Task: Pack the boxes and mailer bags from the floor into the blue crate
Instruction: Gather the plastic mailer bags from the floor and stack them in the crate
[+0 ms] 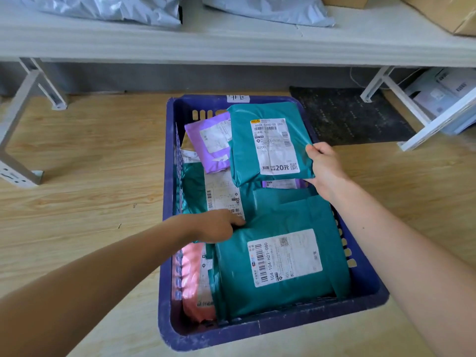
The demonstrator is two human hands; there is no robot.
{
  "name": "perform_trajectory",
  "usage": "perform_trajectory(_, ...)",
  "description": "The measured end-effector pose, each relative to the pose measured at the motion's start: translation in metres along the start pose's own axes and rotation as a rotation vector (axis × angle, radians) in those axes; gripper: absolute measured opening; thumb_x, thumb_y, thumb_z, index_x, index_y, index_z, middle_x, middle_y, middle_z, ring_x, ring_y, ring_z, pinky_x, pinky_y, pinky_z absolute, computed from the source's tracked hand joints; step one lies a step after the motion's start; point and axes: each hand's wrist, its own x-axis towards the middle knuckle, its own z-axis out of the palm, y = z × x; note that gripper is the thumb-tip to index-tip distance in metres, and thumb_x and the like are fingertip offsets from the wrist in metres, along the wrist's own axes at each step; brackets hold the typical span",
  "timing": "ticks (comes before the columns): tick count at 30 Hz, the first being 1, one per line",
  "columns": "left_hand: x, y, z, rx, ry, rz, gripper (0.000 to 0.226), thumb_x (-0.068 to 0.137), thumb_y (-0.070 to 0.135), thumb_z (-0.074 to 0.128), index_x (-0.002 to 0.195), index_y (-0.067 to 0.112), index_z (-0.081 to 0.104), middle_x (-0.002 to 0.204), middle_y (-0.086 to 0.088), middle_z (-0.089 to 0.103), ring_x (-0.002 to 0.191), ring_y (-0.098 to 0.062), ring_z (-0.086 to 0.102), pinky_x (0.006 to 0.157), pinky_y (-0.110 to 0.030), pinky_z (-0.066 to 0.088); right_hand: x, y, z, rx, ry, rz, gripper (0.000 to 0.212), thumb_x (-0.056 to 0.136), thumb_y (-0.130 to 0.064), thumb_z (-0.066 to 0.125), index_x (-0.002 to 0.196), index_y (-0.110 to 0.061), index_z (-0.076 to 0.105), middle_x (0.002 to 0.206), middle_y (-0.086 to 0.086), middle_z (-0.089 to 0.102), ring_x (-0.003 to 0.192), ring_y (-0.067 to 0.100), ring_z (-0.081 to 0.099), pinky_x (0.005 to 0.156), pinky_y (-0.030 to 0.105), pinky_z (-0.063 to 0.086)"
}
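The blue crate [270, 331] sat on the wood floor [77, 176], its near end filled by a large teal bag [278, 256] beside a pink bag [194, 279]. The left hand [219, 226] pressed on that teal bag's far edge (fingers tucked under, grip unclear). Farther in, the right hand [325, 167] pinched a smaller teal bag [268, 143], next to a purple bag [208, 143].
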Motion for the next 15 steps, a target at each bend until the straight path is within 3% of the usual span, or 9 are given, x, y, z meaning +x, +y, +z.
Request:
perform_trajectory(6, 0.005, -0.010, 0.000, 0.129, 0.335, -0.095, 0.036, 0.095, 0.020, 0.038, 0.124, 0.021, 0.060, 0.123, -0.014, 0.050, 0.110, -0.032, 0.049, 0.099, -0.039, 0.042, -0.005, -0.004, -0.007, 0.040, 0.003, -0.003, 0.016, 0.100, -0.027, 0.045, 0.102, -0.016, 0.056, 0.106, 0.008, 0.064, 0.096, 0.023, 0.066, 0.080, 0.048, 0.058)
perform_trajectory(10, -0.003, -0.006, 0.012, -0.052, 0.197, -0.065, 0.037, 0.101, 0.032, 0.033, 0.109, 0.012, 0.063, 0.103, -0.014, 0.053, 0.099, -0.028, 0.051, 0.093, -0.034, 0.042, -0.013, -0.001, -0.002, 0.047, -0.040, -0.004, 0.018, 0.100, -0.026, 0.046, 0.085, -0.019, 0.055, 0.106, 0.013, 0.066, 0.095, 0.030, 0.067, 0.062, 0.043, 0.057)
perform_trajectory(13, 0.000, -0.005, 0.010, -0.163, 0.277, -0.139, 0.039, 0.101, 0.037, 0.032, 0.106, 0.012, 0.061, 0.106, -0.011, 0.052, 0.103, -0.023, 0.044, 0.097, -0.033, 0.039, -0.020, 0.006, 0.013, 0.126, -0.103, 0.050, 0.020, 0.099, -0.021, 0.048, 0.081, -0.017, 0.055, 0.103, 0.016, 0.065, 0.088, 0.030, 0.066, 0.067, 0.048, 0.057)
perform_trajectory(15, 0.006, -0.010, -0.002, -0.393, 0.481, -0.234, 0.029, 0.099, 0.030, 0.039, 0.093, 0.012, 0.061, 0.091, -0.010, 0.057, 0.079, -0.023, 0.052, 0.069, -0.027, 0.044, -0.021, 0.006, 0.017, 0.167, -0.091, 0.058, 0.021, 0.099, -0.020, 0.048, 0.080, -0.016, 0.054, 0.096, 0.012, 0.065, 0.080, 0.026, 0.065, 0.065, 0.043, 0.057)
